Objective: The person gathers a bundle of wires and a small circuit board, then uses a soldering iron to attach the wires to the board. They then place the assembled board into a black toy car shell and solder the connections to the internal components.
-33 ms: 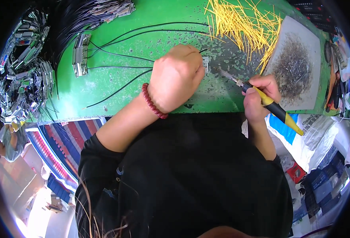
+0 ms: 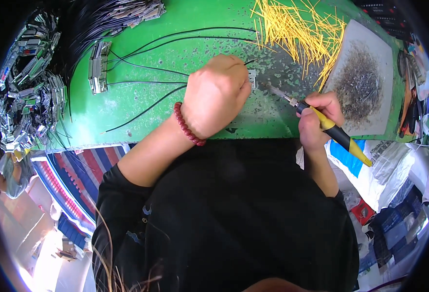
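Observation:
My left hand (image 2: 218, 92) is closed, knuckles up, over black cables (image 2: 149, 82) that run under it from the left. A short black cable end pokes out past its far side. Beside its fingertips, a small silvery metal connector (image 2: 252, 79) shows in part; the rest is under the hand. In my right hand (image 2: 321, 117) is a soldering iron (image 2: 338, 134) with a yellow and black handle. Its thin tip points left, a little to the right of the connector and apart from it. My left fingertips are hidden.
Silvery metal housings (image 2: 98, 67) lie at the left on the green worktop (image 2: 141, 107). Heaps of metal parts (image 2: 29, 97) fill the far left. Yellow thin sticks (image 2: 292, 34) are scattered at the back right, by a grey board (image 2: 375, 117) with dark residue. Hand tools (image 2: 406, 92) sit at the right edge.

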Tool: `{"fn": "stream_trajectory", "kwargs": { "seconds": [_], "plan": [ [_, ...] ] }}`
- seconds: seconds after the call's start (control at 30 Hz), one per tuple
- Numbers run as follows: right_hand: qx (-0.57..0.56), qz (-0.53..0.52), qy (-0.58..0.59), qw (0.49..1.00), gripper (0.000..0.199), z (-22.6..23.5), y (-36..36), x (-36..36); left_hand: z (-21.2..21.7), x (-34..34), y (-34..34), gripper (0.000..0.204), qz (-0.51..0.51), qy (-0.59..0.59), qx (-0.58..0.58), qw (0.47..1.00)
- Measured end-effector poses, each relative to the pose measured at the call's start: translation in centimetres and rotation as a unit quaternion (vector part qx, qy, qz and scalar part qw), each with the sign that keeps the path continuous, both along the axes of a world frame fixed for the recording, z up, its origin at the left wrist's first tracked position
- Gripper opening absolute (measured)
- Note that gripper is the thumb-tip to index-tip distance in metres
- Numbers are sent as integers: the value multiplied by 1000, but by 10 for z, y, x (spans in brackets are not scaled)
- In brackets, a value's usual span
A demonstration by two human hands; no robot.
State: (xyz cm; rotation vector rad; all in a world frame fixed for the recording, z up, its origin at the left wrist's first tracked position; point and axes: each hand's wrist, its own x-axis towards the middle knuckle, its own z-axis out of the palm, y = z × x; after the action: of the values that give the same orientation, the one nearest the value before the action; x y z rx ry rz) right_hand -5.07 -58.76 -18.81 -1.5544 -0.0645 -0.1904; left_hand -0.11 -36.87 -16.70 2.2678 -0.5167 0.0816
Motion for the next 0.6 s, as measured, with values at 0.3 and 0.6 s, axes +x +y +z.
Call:
{"fn": "stream_trajectory", "kwargs": {
  "seconds": [0.3,0.6],
  "plan": [
    [-23,15,-2,1000,21,1,0,2,1,0,0,6,-7,-3,8,1000],
    [-13,28,-3,1000,18,0,-1,0,3,0,0,5,-12,-14,20,1000]
  ]
}}
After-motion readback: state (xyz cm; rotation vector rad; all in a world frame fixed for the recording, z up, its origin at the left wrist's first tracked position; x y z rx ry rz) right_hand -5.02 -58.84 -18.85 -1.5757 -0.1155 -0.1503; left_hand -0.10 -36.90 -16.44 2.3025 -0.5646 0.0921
